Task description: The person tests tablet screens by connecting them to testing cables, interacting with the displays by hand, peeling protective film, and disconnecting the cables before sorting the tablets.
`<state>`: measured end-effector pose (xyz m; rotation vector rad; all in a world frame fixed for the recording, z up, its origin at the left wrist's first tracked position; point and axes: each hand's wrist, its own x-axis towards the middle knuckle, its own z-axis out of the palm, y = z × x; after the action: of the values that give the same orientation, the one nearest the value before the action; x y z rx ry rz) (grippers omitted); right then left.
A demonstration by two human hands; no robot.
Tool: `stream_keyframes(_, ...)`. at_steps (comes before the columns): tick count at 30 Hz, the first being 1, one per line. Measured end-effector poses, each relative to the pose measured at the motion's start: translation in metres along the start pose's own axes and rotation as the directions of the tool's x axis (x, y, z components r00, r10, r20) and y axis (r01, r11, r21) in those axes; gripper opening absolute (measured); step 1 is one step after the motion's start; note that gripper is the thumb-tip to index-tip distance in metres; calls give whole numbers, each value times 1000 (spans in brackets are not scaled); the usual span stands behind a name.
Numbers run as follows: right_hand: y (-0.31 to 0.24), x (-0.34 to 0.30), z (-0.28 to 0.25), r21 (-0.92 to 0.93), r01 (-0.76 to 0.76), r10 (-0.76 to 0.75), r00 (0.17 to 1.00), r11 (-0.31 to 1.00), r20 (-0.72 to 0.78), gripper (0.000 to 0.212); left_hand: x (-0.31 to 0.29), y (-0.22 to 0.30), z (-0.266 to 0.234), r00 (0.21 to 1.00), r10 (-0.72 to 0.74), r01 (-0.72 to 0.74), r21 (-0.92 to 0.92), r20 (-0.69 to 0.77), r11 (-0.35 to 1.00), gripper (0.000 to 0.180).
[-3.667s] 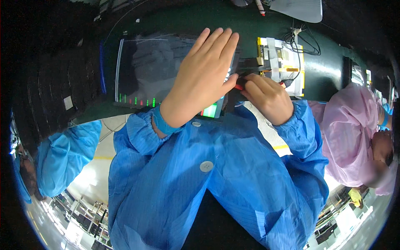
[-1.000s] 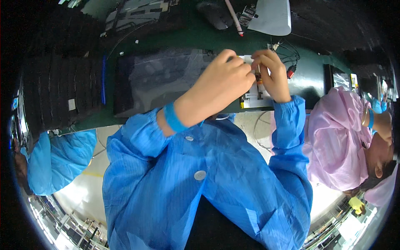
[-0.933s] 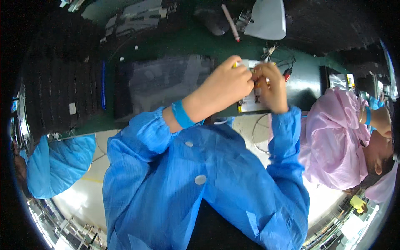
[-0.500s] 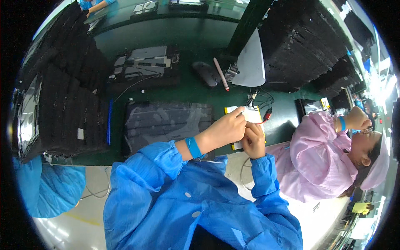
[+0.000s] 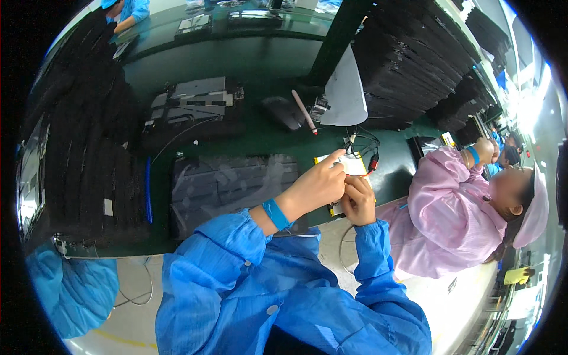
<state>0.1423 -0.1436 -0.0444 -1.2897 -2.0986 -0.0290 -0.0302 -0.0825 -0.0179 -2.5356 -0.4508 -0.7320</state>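
Note:
My left hand and my right hand meet over a flat white battery pack with yellow edges. Both hands are closed, their fingertips pinched together at the pack. A short red wire runs into the place where the fingers meet. Its other end joins a red connector on a thin black cable. What exactly the fingertips grip is hidden by the fingers. Left of my hands lies a dark flat panel under a clear, wrinkled film.
Tall stacks of black trays stand at left and right. Behind the panel are an opened device, a mouse, a pink pen and a white sheet. A co-worker in pink sits close on my right.
The whole view has shifted slightly, with the table's front edge tilting. Both hands stay closed together over the battery pack. The co-worker's raised hand has shifted a little.

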Motion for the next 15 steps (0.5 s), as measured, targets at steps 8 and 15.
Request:
stream_keyframes(8,-4,1,-2,23,-14,14,1000,1000,27,27,-3,-1,6,992,-117,118,-28,45,993,10)
stream_keyframes(15,-6,2,0,9,7,-7,1000,1000,-5,26,-6,-2,5,913,-403,408,-122,65,905,17)
